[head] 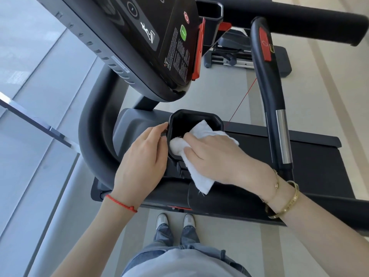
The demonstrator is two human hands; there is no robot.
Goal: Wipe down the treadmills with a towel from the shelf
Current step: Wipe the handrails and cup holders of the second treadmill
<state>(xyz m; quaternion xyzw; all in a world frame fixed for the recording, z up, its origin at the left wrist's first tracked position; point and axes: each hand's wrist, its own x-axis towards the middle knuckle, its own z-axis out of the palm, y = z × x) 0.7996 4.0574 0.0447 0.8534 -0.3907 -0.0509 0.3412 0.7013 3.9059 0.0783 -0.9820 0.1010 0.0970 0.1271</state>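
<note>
Here the white towel runs long from about 11 o'clock down to 5 o'clock, its top end stuffed in the treadmill's black cup holder. The right hand lies on top, fingers curled, gripping it. The left hand holds the cup holder's rim at 9 o'clock.

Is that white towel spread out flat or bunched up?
Bunched up: the towel is crumpled under the right hand, part pushed into the black cup holder.
</note>
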